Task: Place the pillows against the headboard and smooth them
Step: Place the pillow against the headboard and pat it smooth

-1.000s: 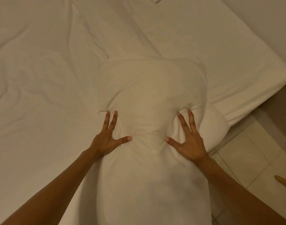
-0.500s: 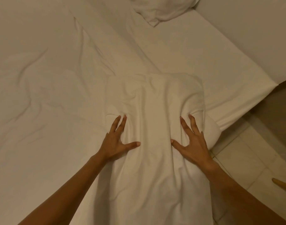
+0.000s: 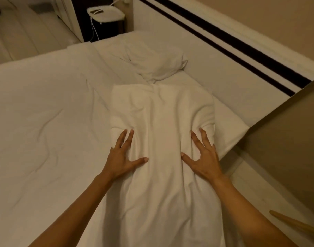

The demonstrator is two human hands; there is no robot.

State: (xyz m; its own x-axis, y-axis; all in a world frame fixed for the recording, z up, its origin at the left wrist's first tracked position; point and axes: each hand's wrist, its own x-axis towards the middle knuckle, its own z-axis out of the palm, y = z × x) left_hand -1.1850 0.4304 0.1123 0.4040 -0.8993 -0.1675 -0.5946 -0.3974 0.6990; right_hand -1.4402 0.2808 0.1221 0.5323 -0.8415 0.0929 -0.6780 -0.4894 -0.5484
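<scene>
Partly hidden: outer fingers (image 3: pixel 211 148) of both hands behind pillow (image 3: pixel 161 125) folds.

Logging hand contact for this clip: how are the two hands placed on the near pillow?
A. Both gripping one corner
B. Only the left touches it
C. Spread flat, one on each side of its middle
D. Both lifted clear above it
C: the left hand and right hand lie fingers spread on the near pillow, creasing the fabric between them.

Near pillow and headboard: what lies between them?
In the head view, only a bare strip of sheet separates the near pillow from the headboard; the far pillow sits further along.
</scene>
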